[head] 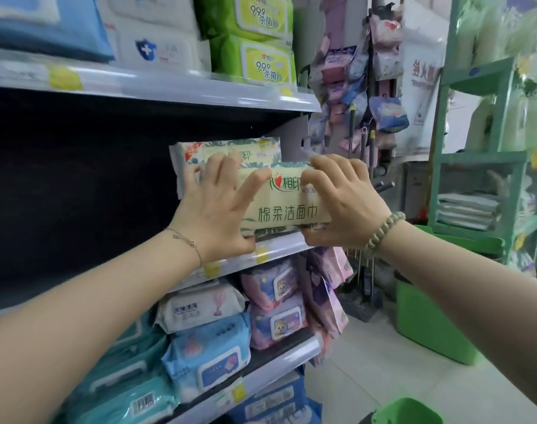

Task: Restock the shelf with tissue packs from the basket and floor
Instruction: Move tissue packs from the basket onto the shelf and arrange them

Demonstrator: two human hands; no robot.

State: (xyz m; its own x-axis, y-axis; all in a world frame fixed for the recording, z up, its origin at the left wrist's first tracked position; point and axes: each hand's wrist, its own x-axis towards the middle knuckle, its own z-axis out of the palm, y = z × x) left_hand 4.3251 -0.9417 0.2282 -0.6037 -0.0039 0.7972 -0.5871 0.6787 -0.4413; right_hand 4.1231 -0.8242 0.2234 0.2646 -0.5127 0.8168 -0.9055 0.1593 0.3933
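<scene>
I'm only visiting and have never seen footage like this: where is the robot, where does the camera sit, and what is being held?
There is no robot: a person works with bare hands. The single picture comes from a wide-angle camera worn on their head, looking forward and down, so both arms reach out in front. The left hand and the right hand grip one pale tissue pack by its ends, fingers curled over it, at the front of the middle shelf. A second pack of the same kind sits behind it. Other wipe packs fill the shelves above and below. A green basket shows at the lower right.
</scene>
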